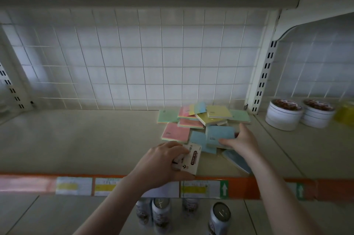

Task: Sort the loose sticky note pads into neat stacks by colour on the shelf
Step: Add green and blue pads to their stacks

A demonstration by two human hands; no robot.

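A loose heap of sticky note pads lies on the beige shelf [86, 139], right of its middle. Within it I see a green pad [168, 116], a pink pad [176, 132], yellow pads [216, 112] and another green pad [240, 116]. My right hand [241, 140] grips a light blue pad [220, 135] at the heap's front. My left hand [162, 164] holds a white-backed pad [192, 159] printed with a "sticky note" label near the shelf's front edge. A darker blue pad [236, 160] lies tilted under my right forearm.
Two white round tubs [283, 115] stand on the neighbouring shelf section to the right, past a slotted upright [262, 81]. A wire grid [134, 62] backs the shelf. The orange price rail [245, 187] runs along the front edge. Cans [220, 217] stand on the shelf below.
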